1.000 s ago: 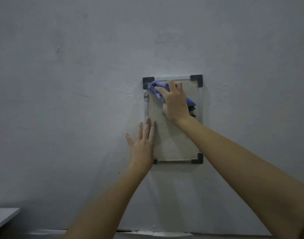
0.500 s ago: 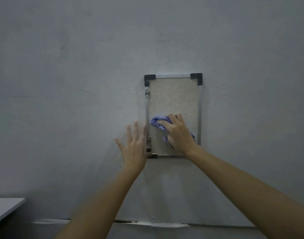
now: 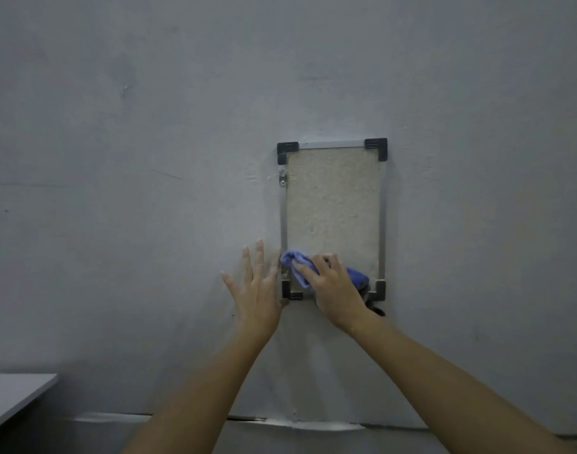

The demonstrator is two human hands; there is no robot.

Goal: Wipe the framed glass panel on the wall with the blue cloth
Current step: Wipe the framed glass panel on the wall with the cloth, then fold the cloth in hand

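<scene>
The framed glass panel [image 3: 333, 204] hangs upright on the grey wall, with a metal rim and black corner brackets. My right hand [image 3: 336, 286] presses the crumpled blue cloth [image 3: 298, 262] against the panel's bottom edge, covering the lower middle of the glass. My left hand [image 3: 257, 286] lies flat on the wall with fingers spread, just left of the panel's bottom left corner. Part of the cloth is hidden under my right hand.
The grey wall [image 3: 149, 191] fills the view. A grey table corner [image 3: 15, 394] shows at the lower left. A pale strip [image 3: 280, 421] runs along the base of the wall below my arms.
My right hand has wiped the cloth down the glass from the top left corner to the bottom edge. My left hand has slid slightly left off the frame onto the wall.
</scene>
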